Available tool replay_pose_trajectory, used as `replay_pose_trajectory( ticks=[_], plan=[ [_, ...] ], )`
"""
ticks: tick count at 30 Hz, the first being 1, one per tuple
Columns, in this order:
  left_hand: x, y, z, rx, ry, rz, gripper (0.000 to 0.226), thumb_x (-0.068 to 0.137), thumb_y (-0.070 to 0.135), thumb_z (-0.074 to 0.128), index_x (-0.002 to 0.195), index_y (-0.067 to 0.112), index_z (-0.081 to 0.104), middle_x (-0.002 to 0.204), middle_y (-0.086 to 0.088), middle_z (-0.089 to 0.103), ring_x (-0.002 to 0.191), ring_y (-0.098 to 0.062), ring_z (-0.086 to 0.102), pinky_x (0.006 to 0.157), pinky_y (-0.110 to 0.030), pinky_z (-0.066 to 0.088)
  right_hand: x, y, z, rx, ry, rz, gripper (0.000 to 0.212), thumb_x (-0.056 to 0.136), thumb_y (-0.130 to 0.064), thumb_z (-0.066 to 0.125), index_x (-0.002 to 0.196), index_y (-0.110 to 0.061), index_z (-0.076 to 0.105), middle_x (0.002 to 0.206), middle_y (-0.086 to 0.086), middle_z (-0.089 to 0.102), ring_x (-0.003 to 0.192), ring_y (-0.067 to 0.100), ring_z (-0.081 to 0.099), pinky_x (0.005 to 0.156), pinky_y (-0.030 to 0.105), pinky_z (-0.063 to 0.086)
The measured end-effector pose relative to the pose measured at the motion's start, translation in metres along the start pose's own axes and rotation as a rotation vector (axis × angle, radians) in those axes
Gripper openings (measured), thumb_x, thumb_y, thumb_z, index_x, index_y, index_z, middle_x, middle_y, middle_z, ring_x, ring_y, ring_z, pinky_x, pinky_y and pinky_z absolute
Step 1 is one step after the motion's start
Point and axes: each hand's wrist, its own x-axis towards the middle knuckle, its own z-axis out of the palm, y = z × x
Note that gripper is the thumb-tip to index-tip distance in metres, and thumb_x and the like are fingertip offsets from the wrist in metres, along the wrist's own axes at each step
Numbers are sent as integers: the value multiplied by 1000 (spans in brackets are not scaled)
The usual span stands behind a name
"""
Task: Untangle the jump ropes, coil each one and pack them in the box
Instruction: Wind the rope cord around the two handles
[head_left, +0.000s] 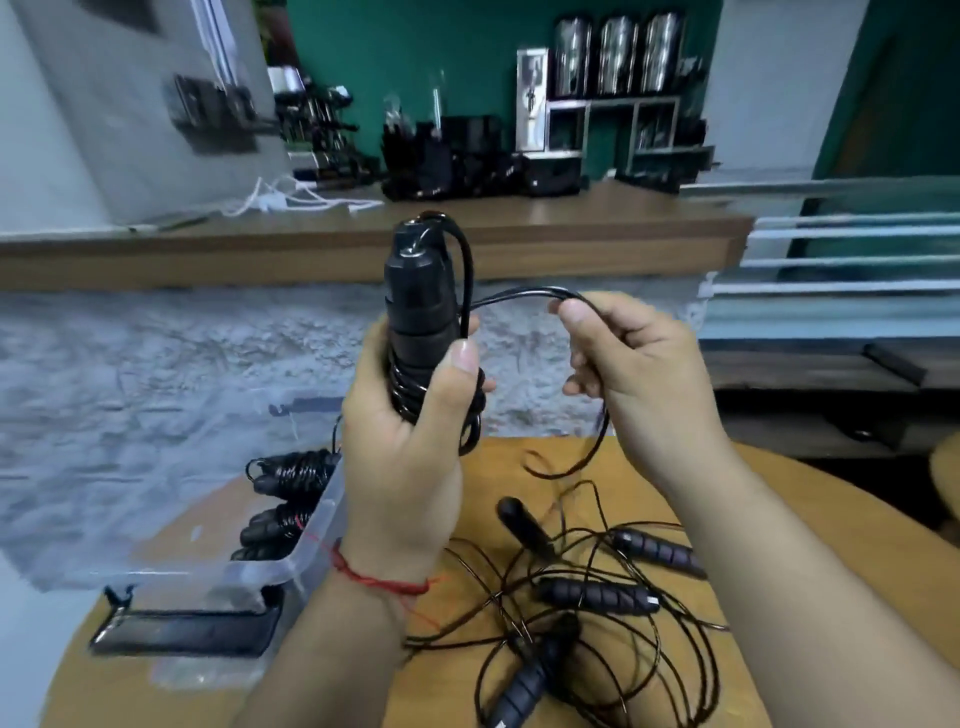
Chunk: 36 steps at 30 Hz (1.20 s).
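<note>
My left hand (410, 441) grips a pair of black jump rope handles (418, 306) held upright, with black cord wound round their lower part. My right hand (623, 353) pinches a doubled loop of the same cord (524, 297) to the right of the handles; the loose cord end hangs below the hand. On the wooden table (810, 499) lies a tangle of black ropes (597, 597) with several handles. The clear plastic box (317, 525) at the left holds coiled ropes (296, 470).
A black-clipped clear lid (182, 631) lies at the table's front left, beside the box. Behind the table runs a wooden counter (571, 228) with dark equipment and white cables. A dark bench (810, 374) stands at the right.
</note>
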Motion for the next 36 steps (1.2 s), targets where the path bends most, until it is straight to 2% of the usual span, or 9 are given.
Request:
replay_pose_trajectory(
  ticks=[5,9,13,17,20,22,27,33,36],
  plan=[
    [-9,55,1,44,-20,78,27,93,46,67,118,36,65,105,-5,72,87,-41,68,71,-59,57,-2,-70,7,-46,8,-60,17,104,-30,67,108,-19,79,66,-2,48,57,14,41,54,32,43],
    [-13,82,-10,92,2,62,31,93,52,67,119,36,65,110,2,73,93,-30,73,80,-58,58,-12,-110,7,-261,-74,-175,17,104,-36,66,106,-25,79,77,-13,68,69,1,60,64,12,44],
    [-19,92,-18,120,7,40,33,93,56,67,118,35,65,108,1,73,94,-35,71,81,-65,56,-29,-125,1,-421,-212,-142,23,107,-43,57,95,-31,73,71,5,44,62,14,39,56,22,34],
    [-32,95,-19,178,39,34,31,92,56,66,112,34,64,95,-1,70,87,-31,71,79,-61,58,-49,-130,-6,-614,-327,-98,17,111,-40,49,117,-36,65,61,-31,56,53,-8,52,48,10,35],
    [-38,92,-18,180,60,8,29,91,57,67,109,34,63,90,0,69,85,-29,72,78,-58,59,-61,-127,-13,-738,-346,-125,16,111,-46,47,111,-43,62,77,-19,63,59,3,50,59,26,37],
    [-40,89,-18,190,55,2,31,93,55,68,112,31,63,90,0,69,83,-25,70,74,-51,60,-65,-126,-18,-760,-355,-128,17,111,-45,46,103,-43,61,69,-3,55,55,12,40,58,35,32],
    [-42,74,-11,269,44,-1,22,99,37,70,114,24,61,84,4,64,71,-5,61,60,-14,45,-69,-116,-17,-919,-378,-102,24,113,-44,40,102,-37,61,62,-4,51,53,11,42,54,35,31],
    [-37,34,-4,156,78,-132,19,99,43,69,110,28,64,89,-5,71,80,-23,68,69,-37,55,-76,-79,-18,-968,-398,-49,31,111,-49,39,97,-34,62,57,-9,48,57,4,47,54,33,30],
    [-34,4,0,164,81,-171,20,98,46,68,108,29,65,88,0,72,83,-21,70,73,-38,55,-75,-50,-24,-963,-393,-56,32,108,-56,43,92,-34,60,60,-8,54,62,6,51,59,36,41]
  ],
)
